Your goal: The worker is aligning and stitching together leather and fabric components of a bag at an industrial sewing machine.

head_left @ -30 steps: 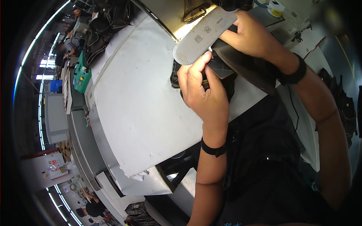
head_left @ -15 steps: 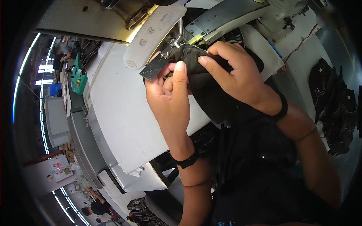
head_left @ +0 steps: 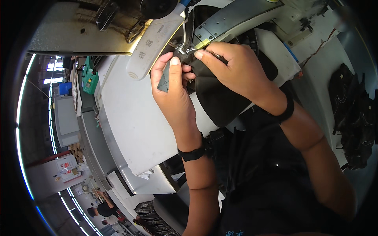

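A dark garment piece (head_left: 214,96) with a metal-toothed zipper (head_left: 210,52) lies under the presser foot (head_left: 182,48) of a sewing machine and drapes toward me. The thumb and bent fingers of my right hand (head_left: 242,70) pinch the zipper edge just right of the foot. Left of the foot, my left hand (head_left: 174,84) has its fingers curled around a small dark grey stitched patch (head_left: 162,82), which shows partly between thumb and forefinger. Fingers hide the rest of the patch, and I cannot tell whether it joins the garment.
The pale machine arm cover (head_left: 151,47) slants just above my left hand, and a lit machine head (head_left: 82,29) hangs at upper left. The white table (head_left: 134,114) spreads to the left. Dark garments (head_left: 352,114) hang at far right. A person (head_left: 104,206) works at lower left.
Both hands have moved up and closer to the presser foot, the right one also leftward. The patch has turned and sits more within my left hand. More of the zipper lies at the foot.
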`<state>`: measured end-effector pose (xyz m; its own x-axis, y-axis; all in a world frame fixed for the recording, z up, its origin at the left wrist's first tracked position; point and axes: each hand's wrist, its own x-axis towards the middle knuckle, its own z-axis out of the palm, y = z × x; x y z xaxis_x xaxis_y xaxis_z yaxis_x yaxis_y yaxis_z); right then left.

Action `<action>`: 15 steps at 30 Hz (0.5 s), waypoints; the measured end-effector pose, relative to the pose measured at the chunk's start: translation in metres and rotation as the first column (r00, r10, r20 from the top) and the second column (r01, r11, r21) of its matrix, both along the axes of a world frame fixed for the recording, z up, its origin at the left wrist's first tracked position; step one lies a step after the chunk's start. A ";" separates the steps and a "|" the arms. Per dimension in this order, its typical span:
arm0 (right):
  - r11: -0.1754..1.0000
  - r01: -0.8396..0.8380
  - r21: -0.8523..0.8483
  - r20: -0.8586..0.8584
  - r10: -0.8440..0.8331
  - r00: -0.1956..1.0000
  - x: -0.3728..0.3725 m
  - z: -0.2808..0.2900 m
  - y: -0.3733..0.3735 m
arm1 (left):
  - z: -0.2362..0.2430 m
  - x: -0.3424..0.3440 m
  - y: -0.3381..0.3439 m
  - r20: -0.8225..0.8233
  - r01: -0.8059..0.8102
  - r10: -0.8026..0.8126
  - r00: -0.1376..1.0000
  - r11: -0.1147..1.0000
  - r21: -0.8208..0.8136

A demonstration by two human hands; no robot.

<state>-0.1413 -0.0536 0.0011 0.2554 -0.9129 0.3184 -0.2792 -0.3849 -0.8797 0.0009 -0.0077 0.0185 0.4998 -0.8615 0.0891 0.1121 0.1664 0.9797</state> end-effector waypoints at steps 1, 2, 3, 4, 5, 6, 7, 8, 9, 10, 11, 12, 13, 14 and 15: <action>1.000 0.017 -0.006 0.003 -0.017 1.000 0.001 -0.002 0.001 | 0.000 0.001 0.000 0.013 -0.008 0.008 1.000 1.000 0.010; 1.000 0.010 -0.005 0.014 -0.010 1.000 0.001 -0.005 0.002 | 0.000 0.001 0.000 0.014 -0.005 0.005 1.000 1.000 0.011; 1.000 0.013 -0.013 0.043 -0.013 0.999 0.002 -0.007 0.001 | 0.000 0.002 -0.001 0.029 -0.018 0.018 0.999 1.000 0.009; 1.000 0.020 -0.013 0.066 -0.019 0.998 0.003 -0.008 0.001 | 0.000 0.002 -0.001 0.045 -0.017 0.017 0.999 1.000 -0.012; 0.999 0.025 -0.026 0.071 -0.024 0.997 0.004 -0.010 0.000 | 0.000 0.003 -0.002 0.043 -0.023 0.023 0.999 1.000 0.002; 0.998 0.037 -0.049 0.088 -0.033 0.996 0.005 -0.011 0.000 | 0.000 0.003 -0.002 0.025 -0.001 0.001 1.000 1.000 -0.002; 0.996 0.049 -0.073 0.105 -0.041 0.994 0.005 -0.011 -0.001 | 0.001 0.004 -0.002 0.006 0.009 -0.009 1.000 1.000 -0.006; 0.996 0.056 -0.074 0.106 -0.048 0.993 0.006 -0.012 -0.002 | 0.001 0.005 -0.002 0.007 0.026 -0.026 1.000 1.000 -0.007; 0.996 0.053 -0.074 0.094 -0.046 0.995 0.006 -0.012 -0.002 | 0.001 0.005 -0.002 0.005 0.027 -0.027 1.000 1.000 -0.012; 0.996 0.050 -0.074 0.084 -0.044 0.996 0.006 -0.012 -0.003 | 0.001 0.006 -0.003 0.004 0.029 -0.029 1.000 0.999 -0.016; 0.997 0.045 -0.069 0.077 -0.040 0.996 0.005 -0.011 -0.003 | 0.002 0.007 -0.001 0.014 0.062 -0.062 0.998 0.998 -0.015; 0.996 0.052 -0.066 0.079 -0.047 0.996 0.005 -0.011 -0.004 | 0.002 0.007 -0.001 0.016 0.060 -0.060 0.998 0.998 0.000; 0.996 0.046 -0.076 0.082 -0.040 0.996 0.005 -0.011 -0.004 | 0.002 0.008 0.000 0.002 0.086 -0.086 0.996 0.996 0.008; 0.995 0.040 -0.088 0.085 -0.032 0.996 0.005 -0.011 -0.004 | 0.003 0.009 0.000 -0.014 0.105 -0.104 0.994 0.994 0.019; 0.998 0.036 -0.050 0.047 -0.033 0.998 0.004 -0.010 -0.005 | 0.003 0.009 0.000 -0.003 0.125 -0.125 0.992 0.992 0.023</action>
<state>-0.1371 -0.0582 -0.0092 0.2080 -0.9033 0.3753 -0.2530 -0.4203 -0.8714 0.0101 -0.0078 0.0211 0.3886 -0.9190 0.0674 0.1319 0.1279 0.9830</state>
